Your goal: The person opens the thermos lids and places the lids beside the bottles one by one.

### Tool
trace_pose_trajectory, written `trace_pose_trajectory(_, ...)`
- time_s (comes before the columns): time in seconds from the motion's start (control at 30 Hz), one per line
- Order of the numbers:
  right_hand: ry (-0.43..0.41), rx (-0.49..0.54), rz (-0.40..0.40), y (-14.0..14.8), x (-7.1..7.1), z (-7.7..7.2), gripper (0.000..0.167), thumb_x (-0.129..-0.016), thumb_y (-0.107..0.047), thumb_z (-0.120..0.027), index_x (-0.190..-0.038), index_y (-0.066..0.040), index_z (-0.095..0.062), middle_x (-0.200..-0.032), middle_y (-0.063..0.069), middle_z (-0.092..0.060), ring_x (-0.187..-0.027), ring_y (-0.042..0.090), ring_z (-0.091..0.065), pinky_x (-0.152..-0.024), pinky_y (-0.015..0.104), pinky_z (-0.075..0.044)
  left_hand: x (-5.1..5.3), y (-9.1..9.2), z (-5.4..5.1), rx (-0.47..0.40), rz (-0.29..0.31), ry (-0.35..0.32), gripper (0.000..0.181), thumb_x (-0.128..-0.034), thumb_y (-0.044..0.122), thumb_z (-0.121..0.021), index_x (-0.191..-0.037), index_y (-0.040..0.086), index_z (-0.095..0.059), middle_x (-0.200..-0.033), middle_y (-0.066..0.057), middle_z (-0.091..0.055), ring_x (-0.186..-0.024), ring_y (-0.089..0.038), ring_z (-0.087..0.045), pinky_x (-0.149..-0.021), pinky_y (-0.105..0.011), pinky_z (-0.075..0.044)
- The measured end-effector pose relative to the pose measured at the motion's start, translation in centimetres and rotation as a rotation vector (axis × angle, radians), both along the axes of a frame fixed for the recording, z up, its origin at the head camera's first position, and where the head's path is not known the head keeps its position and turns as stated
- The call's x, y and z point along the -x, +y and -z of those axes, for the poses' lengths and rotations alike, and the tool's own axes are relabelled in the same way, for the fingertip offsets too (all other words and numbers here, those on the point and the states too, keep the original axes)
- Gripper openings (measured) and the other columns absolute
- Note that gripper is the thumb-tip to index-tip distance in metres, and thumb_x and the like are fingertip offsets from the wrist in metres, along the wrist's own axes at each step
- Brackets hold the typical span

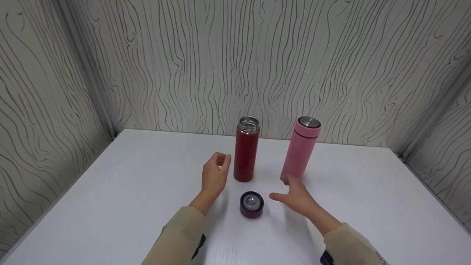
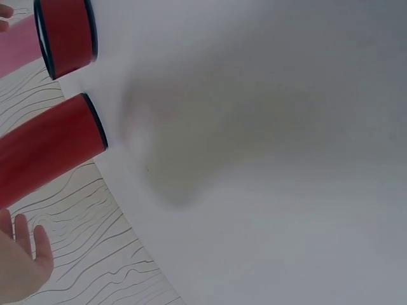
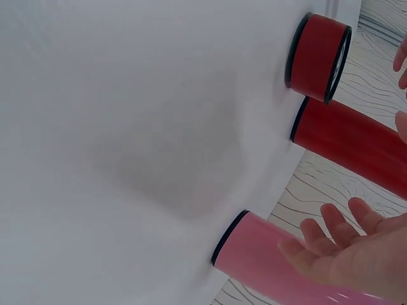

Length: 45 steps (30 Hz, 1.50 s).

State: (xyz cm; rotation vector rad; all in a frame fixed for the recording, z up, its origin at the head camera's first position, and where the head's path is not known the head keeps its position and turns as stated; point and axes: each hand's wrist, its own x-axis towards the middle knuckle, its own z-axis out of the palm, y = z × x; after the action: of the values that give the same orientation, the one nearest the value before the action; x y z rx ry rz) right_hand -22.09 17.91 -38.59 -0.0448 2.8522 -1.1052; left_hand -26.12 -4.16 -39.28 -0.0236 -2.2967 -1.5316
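A red bottle (image 1: 245,154) stands upright with its metal mouth uncovered. In front of it a red lid (image 1: 251,204) lies on the table, its inner side up. My left hand (image 1: 215,175) is just left of the red bottle, fingers loosely bent and holding nothing. A pink bottle (image 1: 300,149) with a silver-topped lid stands to the right. My right hand (image 1: 296,197) is in front of its base, thumb spread toward the lid, nothing gripped. In the right wrist view the fingers of my right hand (image 3: 356,254) overlap the pink bottle (image 3: 267,254); contact cannot be told.
The white table (image 1: 147,176) carries the bottles near its back edge. Behind it rises a panel (image 1: 220,66) with dark wood-grain lines, with similar panels at the left and right sides. Grey metal posts stand at both back corners.
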Motion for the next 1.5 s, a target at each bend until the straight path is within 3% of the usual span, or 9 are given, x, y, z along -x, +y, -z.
trace_pose_trajectory(0.57, 0.017, -0.005, 0.019, 3.3, -0.4, -1.1, 0.071, -0.08, -0.027, -0.07, -0.133, 0.006, -0.036, -0.134, 0.026, -0.044, -0.125, 0.04, -0.04, -0.102, 0.056, -0.037, 0.0, 2.6, -0.3, -0.002, 0.06, -0.027, 0.023, -0.095, 0.033, -0.05, -0.096, 0.012, -0.06, -0.095, -0.002, -0.066, -0.093, -0.015, -0.059, -0.084, -0.033, -0.049)
trace_pose_trajectory(0.97, -0.001, -0.026, 0.059, 5.7, -0.8, -1.6, 0.07, -0.082, -0.029, -0.068, -0.133, 0.007, -0.035, -0.135, 0.031, -0.04, -0.125, 0.045, -0.038, -0.1, 0.055, -0.039, -0.2, 5.7, -0.7, 0.013, 0.148, -0.017, 0.022, -0.0938, 0.034, -0.052, -0.096, 0.013, -0.061, -0.091, 0.0, -0.066, -0.087, -0.012, -0.06, -0.081, -0.03, -0.05)
trace_pose_trajectory(1.27, 0.007, -0.03, 0.073, 7.3, -1.1, -1.9, 0.071, -0.083, -0.03, -0.067, -0.133, 0.008, -0.034, -0.135, 0.032, -0.04, -0.125, 0.046, -0.038, -0.1, 0.056, -0.039, 0.2, 8.2, -2.0, 0.057, 0.189, -0.057, 0.023, -0.0938, 0.037, -0.052, -0.1, 0.016, -0.06, -0.1, 0.002, -0.066, -0.1, -0.014, -0.058, -0.088, -0.031, -0.049)
trace_pose_trajectory(1.5, 0.005, -0.039, 0.093, 8.1, -1.4, -2.1, 0.072, -0.083, -0.031, -0.067, -0.133, 0.008, -0.033, -0.134, 0.032, -0.04, -0.124, 0.046, -0.038, -0.099, 0.055, -0.04, 1.2, 10.2, -2.8, 0.105, 0.238, -0.153, 0.041, -0.0928, 0.041, -0.052, -0.122, 0.012, -0.053, -0.124, -0.006, -0.059, -0.118, -0.019, -0.053, -0.099, -0.035, -0.046)
